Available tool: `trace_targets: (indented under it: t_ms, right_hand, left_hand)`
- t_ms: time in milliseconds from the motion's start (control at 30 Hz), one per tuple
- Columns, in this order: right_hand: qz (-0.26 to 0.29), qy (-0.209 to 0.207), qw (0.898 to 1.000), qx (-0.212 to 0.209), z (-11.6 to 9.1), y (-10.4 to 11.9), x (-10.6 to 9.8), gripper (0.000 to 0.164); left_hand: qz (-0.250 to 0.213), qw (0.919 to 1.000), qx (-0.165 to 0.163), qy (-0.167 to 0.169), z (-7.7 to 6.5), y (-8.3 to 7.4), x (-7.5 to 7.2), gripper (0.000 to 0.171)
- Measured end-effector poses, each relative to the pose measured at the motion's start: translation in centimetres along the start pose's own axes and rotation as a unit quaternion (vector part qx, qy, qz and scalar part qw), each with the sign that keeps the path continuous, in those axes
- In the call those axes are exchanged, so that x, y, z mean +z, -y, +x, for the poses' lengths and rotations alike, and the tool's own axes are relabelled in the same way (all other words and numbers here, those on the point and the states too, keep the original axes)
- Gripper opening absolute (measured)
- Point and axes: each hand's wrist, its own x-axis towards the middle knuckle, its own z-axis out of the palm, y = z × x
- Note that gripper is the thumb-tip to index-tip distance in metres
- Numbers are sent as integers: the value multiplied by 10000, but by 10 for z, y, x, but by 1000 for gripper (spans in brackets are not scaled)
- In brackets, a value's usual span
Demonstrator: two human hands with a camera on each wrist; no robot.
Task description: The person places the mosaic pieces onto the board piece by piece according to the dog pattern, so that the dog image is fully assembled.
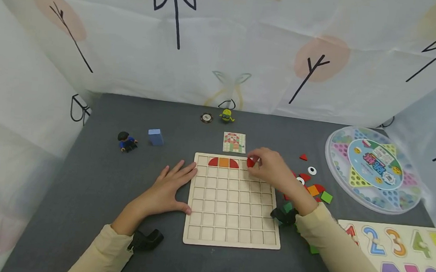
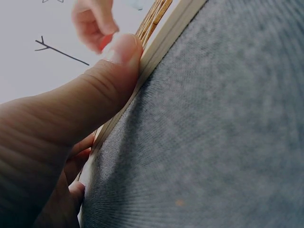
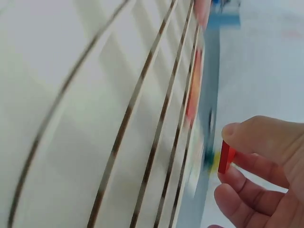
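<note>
A wooden grid board (image 1: 232, 197) lies on the dark table. Along its top row sit a red quarter-round tile (image 1: 213, 162), an orange square tile (image 1: 223, 162) and another red rounded tile (image 1: 233, 163). My left hand (image 1: 165, 193) rests at the board's left side with fingers spread, its thumb (image 2: 114, 71) against the edge. Over the top right part of the board, my right hand (image 1: 273, 169) pinches a small red tile (image 3: 224, 159) between thumb and fingers. Just beyond the board lies a pattern card (image 1: 234, 142) with a coloured picture.
Loose coloured tiles (image 1: 313, 190) lie right of the board, partly behind the right forearm. Farther right are a round game board (image 1: 335, 162) and a number puzzle (image 1: 380, 266). A toy figure (image 1: 127, 141), blue block (image 1: 155, 136), round chip (image 1: 206, 117) and yellow figure (image 1: 227, 116) stand beyond.
</note>
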Motion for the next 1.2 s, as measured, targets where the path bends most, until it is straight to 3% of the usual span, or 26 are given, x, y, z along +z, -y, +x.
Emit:
trace_targets:
  t_ms: [200, 367, 700, 1033, 1200]
  right_hand:
    - [-117, 205, 9983, -537, 27, 56, 27, 27]
    - [-531, 205, 9971, -511, 40, 81, 47, 28]
    - [-1063, 250, 9937, -234, 48, 89, 65, 32]
    - [-1265, 477, 9887, -648, 45, 88, 59, 22]
    - [-1495, 386, 9849, -781, 46, 87, 61, 19]
  left_hand:
    - [41, 10000, -37, -28, -2, 1, -1, 106]
    - [60, 10000, 39, -47, -1, 2, 0, 105]
    - [94, 9999, 32, -24, 1, 3, 0, 108]
    - [22, 10000, 37, -42, -1, 1, -2, 107]
    - [26, 10000, 41, -18, 0, 2, -1, 107]
